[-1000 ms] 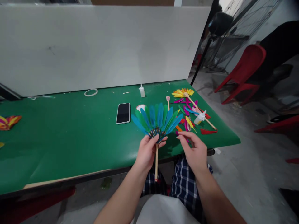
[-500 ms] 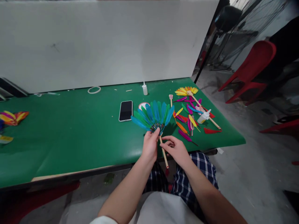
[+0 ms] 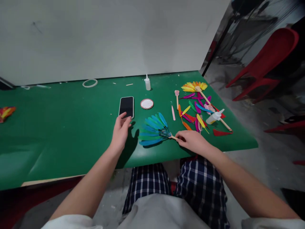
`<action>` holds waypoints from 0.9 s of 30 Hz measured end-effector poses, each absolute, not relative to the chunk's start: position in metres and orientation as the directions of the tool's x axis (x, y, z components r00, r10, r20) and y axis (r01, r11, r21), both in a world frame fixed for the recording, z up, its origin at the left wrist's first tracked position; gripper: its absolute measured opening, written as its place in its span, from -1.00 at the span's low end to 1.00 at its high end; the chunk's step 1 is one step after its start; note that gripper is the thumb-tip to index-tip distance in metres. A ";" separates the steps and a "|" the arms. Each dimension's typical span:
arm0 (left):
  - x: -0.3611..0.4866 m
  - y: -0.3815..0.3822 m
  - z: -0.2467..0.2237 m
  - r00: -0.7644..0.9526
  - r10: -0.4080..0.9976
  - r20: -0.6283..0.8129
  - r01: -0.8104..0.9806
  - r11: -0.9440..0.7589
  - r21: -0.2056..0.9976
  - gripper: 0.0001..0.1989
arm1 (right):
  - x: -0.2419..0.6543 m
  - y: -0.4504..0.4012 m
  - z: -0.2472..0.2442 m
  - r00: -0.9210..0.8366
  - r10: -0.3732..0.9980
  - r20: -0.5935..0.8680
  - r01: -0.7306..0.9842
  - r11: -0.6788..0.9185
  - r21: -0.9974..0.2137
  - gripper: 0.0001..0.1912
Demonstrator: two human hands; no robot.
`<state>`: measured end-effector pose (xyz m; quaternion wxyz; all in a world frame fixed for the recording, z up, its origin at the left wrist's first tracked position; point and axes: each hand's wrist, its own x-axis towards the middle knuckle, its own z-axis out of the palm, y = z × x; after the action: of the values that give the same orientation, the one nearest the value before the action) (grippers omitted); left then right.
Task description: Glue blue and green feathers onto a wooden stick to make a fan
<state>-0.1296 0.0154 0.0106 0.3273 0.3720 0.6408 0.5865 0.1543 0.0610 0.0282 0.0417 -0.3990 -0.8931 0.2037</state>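
Observation:
A feather fan (image 3: 154,128) with blue and green feathers lies low over the front of the green table, its feathers pointing left. My right hand (image 3: 192,141) is closed round its wooden handle. To the left, my left hand (image 3: 121,128) is held above the table with its fingers apart and nothing in them. Its fingertips overlap the lower edge of a dark-screened phone (image 3: 126,106); whether they touch it I cannot tell. Behind the fan lies a round white disc (image 3: 147,103) with a red rim. Pink tweezers (image 3: 173,112) lie right of the disc.
Loose coloured feathers (image 3: 195,113) lie on the right of the green table (image 3: 71,127), beside a tilted glue bottle (image 3: 215,117) and a yellow feather fan (image 3: 194,86). Another glue bottle (image 3: 147,83) stands at the back. A white ring (image 3: 90,83) lies farther left, before a white panel (image 3: 95,38).
My left hand has let go of the fan and moved left towards the phone. My right hand has lowered the fan to the table, its feathers turned to point left.

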 end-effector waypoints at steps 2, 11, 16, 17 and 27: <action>-0.132 0.027 0.009 -0.441 0.898 -0.006 0.204 0.107 0.973 -0.53 | 0.155 0.065 0.030 -0.737 0.672 -0.074 0.657 0.686 -0.314 -0.88; -0.127 0.053 0.010 -0.214 0.961 -0.176 0.328 0.241 0.913 -0.54 | 0.128 0.051 0.012 -0.684 0.691 0.233 0.592 0.713 -0.374 -0.76; -0.126 0.060 0.018 -0.147 0.947 -0.284 0.235 0.312 0.920 -0.50 | 0.125 0.045 -0.001 -0.596 0.748 0.293 0.630 0.661 -0.408 -0.73; -0.126 0.060 0.018 -0.139 0.948 -0.286 0.239 0.312 0.920 -0.49 | 0.126 0.044 -0.001 -0.595 0.747 0.296 0.629 0.662 -0.408 -0.73; -0.121 0.054 0.014 -0.069 0.962 -0.262 0.322 0.271 0.907 -0.35 | 0.124 0.040 -0.013 -0.568 0.761 0.312 0.633 0.647 -0.425 -0.74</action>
<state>-0.1206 0.0539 0.0138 0.4672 0.4972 0.6457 0.3428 0.1241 0.0395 -0.0130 0.2390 -0.3983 -0.8754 0.1339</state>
